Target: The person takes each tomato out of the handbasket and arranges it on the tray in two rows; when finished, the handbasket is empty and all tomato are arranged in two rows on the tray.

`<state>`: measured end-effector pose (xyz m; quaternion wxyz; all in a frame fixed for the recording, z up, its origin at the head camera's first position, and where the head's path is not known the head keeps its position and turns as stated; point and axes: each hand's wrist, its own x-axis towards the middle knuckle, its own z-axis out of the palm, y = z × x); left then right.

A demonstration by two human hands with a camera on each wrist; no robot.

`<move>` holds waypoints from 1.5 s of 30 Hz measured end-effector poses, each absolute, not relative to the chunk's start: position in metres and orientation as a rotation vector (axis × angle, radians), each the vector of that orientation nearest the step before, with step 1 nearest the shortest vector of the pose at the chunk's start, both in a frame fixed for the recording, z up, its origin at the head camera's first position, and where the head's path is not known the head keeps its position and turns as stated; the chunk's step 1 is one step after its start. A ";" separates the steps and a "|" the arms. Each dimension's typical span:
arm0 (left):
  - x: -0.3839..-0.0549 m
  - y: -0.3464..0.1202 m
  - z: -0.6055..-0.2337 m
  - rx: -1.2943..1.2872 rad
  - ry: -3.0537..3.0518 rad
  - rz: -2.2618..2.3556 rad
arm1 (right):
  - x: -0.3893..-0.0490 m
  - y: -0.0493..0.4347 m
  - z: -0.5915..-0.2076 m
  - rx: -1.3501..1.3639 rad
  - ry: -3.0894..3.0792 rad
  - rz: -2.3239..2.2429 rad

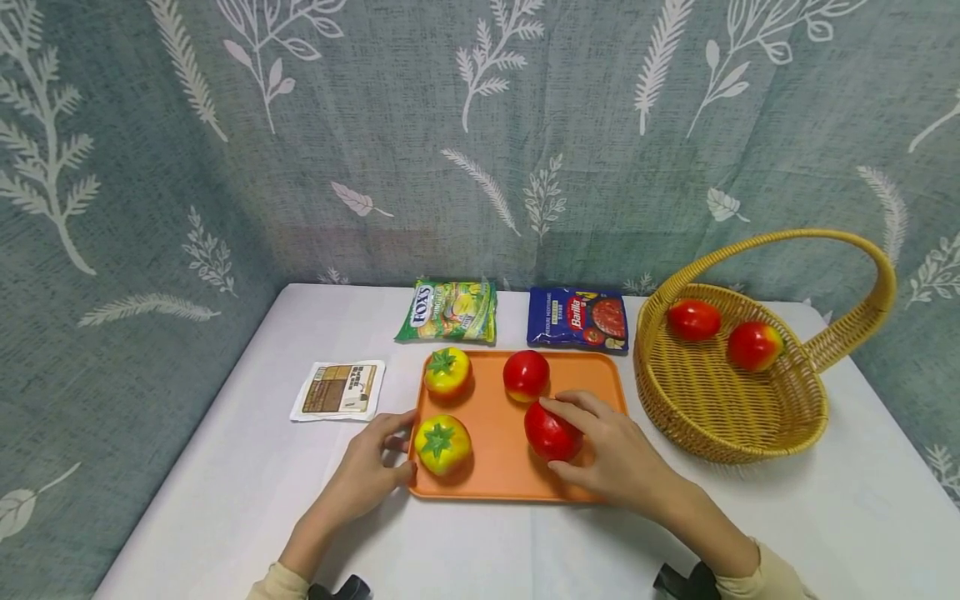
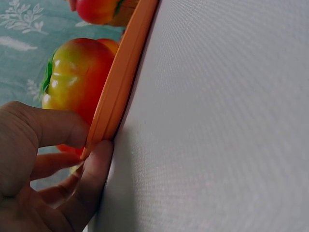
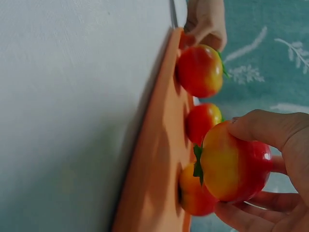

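My left hand [image 1: 375, 458] grips the left edge of an orange tray [image 1: 491, 471], with fingers and thumb at its rim in the left wrist view. My right hand [image 1: 618, 450] holds a red and yellow toy tomato [image 1: 551, 432] over the tray's right half. Its green leafy top [image 3: 198, 164] faces down toward the tray in the right wrist view. Two yellow-topped tomatoes [image 1: 443, 445] with green leaves lie along the tray's left side, one behind the other. A red tomato [image 1: 526, 375], leaves hidden, sits toward the back, just behind the held one.
A wicker basket [image 1: 720, 417] with a tall handle stands at the right, holding two red tomatoes [image 1: 693, 320]. Behind the tray lie a green candy bag [image 1: 453, 312] and a blue Barilla packet [image 1: 577, 318]. A white and brown packet [image 1: 339, 391] lies at the left.
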<state>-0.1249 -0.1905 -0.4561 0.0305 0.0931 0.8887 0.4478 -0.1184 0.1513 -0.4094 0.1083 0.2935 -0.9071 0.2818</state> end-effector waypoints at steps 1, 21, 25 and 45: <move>-0.125 -0.191 -0.456 0.286 2.739 1.379 | -0.118 0.149 -0.410 0.864 -2.683 0.839; -0.124 -0.189 -0.457 0.254 2.732 1.369 | -0.123 0.119 -0.428 0.902 -2.854 0.770; -0.124 -0.189 -0.456 0.264 2.745 1.370 | -0.123 0.119 -0.428 0.907 -2.852 0.788; -0.124 -0.189 -0.458 0.258 2.742 1.379 | -0.118 0.126 -0.424 0.874 -2.838 0.830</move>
